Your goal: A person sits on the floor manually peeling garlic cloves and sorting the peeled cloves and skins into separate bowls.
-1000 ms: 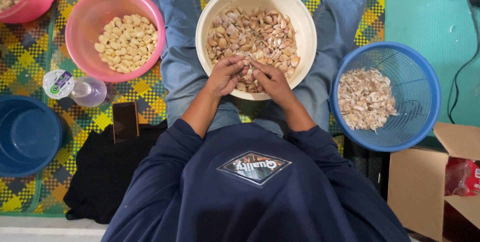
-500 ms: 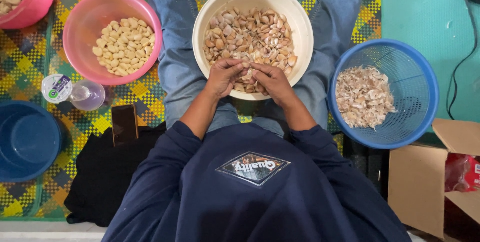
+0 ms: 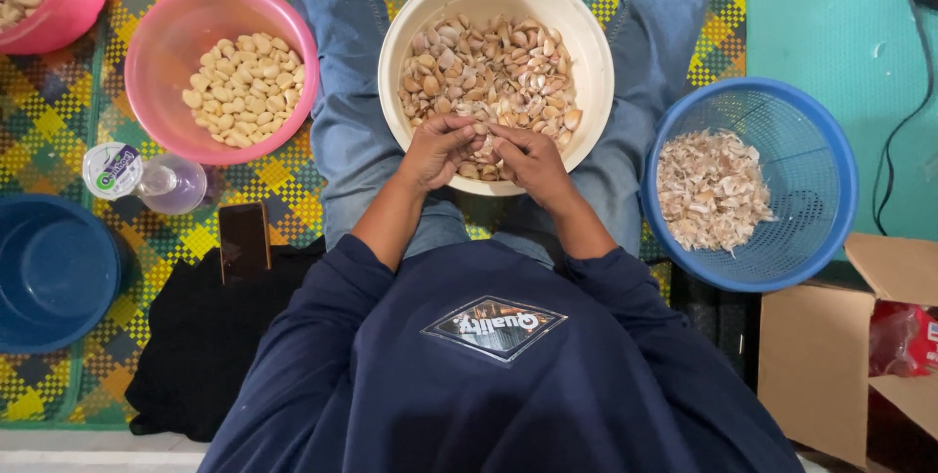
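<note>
Head view: person seated on a checked woven mat (image 3: pixel 293 190) beside a teal floor (image 3: pixel 831 33). Left hand (image 3: pixel 437 149) and right hand (image 3: pixel 528 162) meet at the near rim of the cream bowl (image 3: pixel 586 53) of unpeeled garlic cloves (image 3: pixel 489 72) — fingers pinched together on one clove, set between the knees. Pink bowl (image 3: pixel 166 33) left, blue basket (image 3: pixel 811 131) right, cardboard box (image 3: pixel 821 356) crowding the near-right edge — little free floor.
</note>
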